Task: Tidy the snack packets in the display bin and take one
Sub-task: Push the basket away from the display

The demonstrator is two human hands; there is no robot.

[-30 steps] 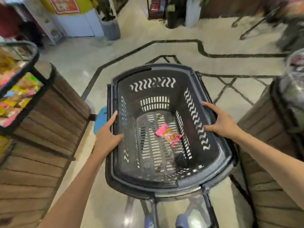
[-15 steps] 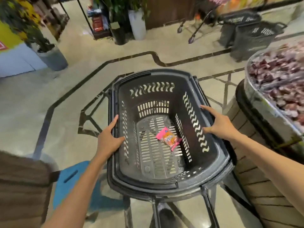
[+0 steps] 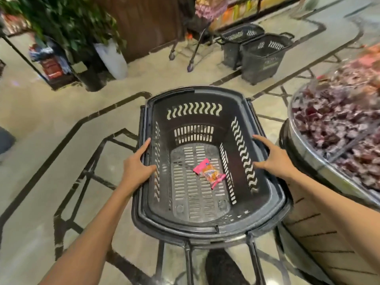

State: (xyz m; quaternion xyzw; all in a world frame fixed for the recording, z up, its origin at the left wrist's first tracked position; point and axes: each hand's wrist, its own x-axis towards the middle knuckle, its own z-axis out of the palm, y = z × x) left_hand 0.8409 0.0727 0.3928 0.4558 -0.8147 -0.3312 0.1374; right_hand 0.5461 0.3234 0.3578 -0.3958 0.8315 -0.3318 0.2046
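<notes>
The left hand (image 3: 136, 168) rests on the left rim of the black shopping basket (image 3: 273, 204), index finger extended along the rim and thumb hooked over the inner edge; the fingers are largely straight and hold nothing beyond that contact. The right hand (image 3: 274, 159) lies on the right rim in mirror fashion, fingers spread and extended, thumb pointing inward, nothing pinched. 1 snack packet (image 3: 209, 173), pink at both ends with an orange printed centre, lies flat on the slotted basket floor, slightly right of centre and well apart from both hands. The display bin (image 3: 308, 153) stands just beside the basket on the right, a round bin with a metal rim on a slatted wooden base, heaped with dark red wrapped packets (image 3: 337, 124); motion blur prevents reading individual wrappers. Assessment: the packets appear small, light and film-wrapped, hence soft, crinkly and somewhat slippery, with contents liable to crush under a hard squeeze. A light pinch across the middle or at a crimped end seam should suffice for taking 1; tidying is better done with flat fingers sweeping the loose heap inward from the rim, as the pile is likely to shift and spill. 2 further empty baskets (image 3: 265, 56) stand on the floor (image 3: 61, 120) beyond.
</notes>
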